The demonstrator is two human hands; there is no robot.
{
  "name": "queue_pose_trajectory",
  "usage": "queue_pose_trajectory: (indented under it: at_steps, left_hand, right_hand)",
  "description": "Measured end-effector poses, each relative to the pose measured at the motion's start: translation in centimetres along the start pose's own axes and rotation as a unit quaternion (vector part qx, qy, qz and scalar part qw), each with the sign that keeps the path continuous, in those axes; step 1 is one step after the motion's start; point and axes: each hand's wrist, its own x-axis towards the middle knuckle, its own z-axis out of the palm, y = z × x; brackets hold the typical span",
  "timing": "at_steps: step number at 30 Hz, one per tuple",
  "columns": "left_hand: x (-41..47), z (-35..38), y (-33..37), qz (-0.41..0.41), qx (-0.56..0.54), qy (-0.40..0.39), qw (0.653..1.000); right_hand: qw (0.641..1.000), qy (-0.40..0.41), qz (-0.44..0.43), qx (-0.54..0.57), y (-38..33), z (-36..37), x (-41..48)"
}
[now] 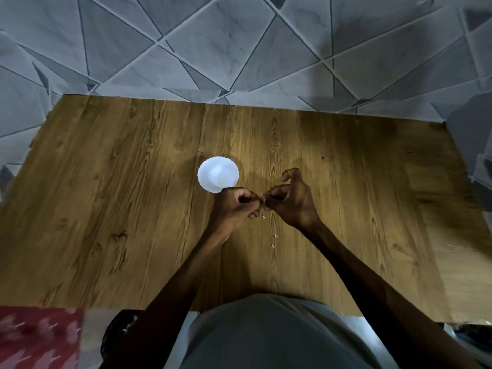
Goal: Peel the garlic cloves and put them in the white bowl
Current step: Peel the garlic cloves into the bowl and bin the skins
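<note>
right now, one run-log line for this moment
step: peeling | left hand + right hand: pinch garlic clove | white bowl: beyond left hand | peel scraps: on table

wooden table (106,182), white bowl (213,174), peel scraps (275,235)

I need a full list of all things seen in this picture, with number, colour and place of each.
table: one, brown wood grain, centre of view.
white bowl: one, white, middle of the table.
peel scraps: few, pale, on the table, right of centre.
floor tiles: many, grey, beyond the table.
cloth: one, red patterned, bottom left.
garlic clove: one, mostly hidden, near the bowl.
garment: one, grey, bottom centre.
left hand: one, pinches the garlic clove.
right hand: one, pinches it too.
</note>
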Motion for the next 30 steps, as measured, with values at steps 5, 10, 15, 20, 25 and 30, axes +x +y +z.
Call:
queue_pose_trajectory:
  at_steps: [5,10,15,20,25,30]
  left_hand:
    - [0.0,0.0,-0.2,-0.003,0.004,-0.001,1.000]
    - [-0.2,-0.2,0.2,-0.026,-0.053,-0.011,0.998]
    - [-0.1,-0.4,0.4,-0.046,-0.102,-0.028,0.993]
    - [-0.2,-0.7,0.0,-0.042,-0.109,-0.042,0.992]
    - [0.0,-0.7,0.2,-0.024,-0.055,-0.042,0.997]
    - [0.5,-1.0,0.0,-0.019,-0.006,-0.077,0.997]
  right_hand:
    - [1.000,-0.006,0.007,0.016,0.3,0.1,0.2]
    - [0.992,-0.026,0.041,0.118,0.4,-0.3,0.3]
    - [0.975,-0.087,0.044,0.198,0.8,-1.1,0.4]
    - [0.975,-0.103,0.029,0.194,0.7,-1.3,0.2]
    - [0.990,-0.076,0.008,0.121,0.8,-1.0,0.4]
    - [0.996,-0.074,-0.024,0.031,0.5,-1.2,0.6]
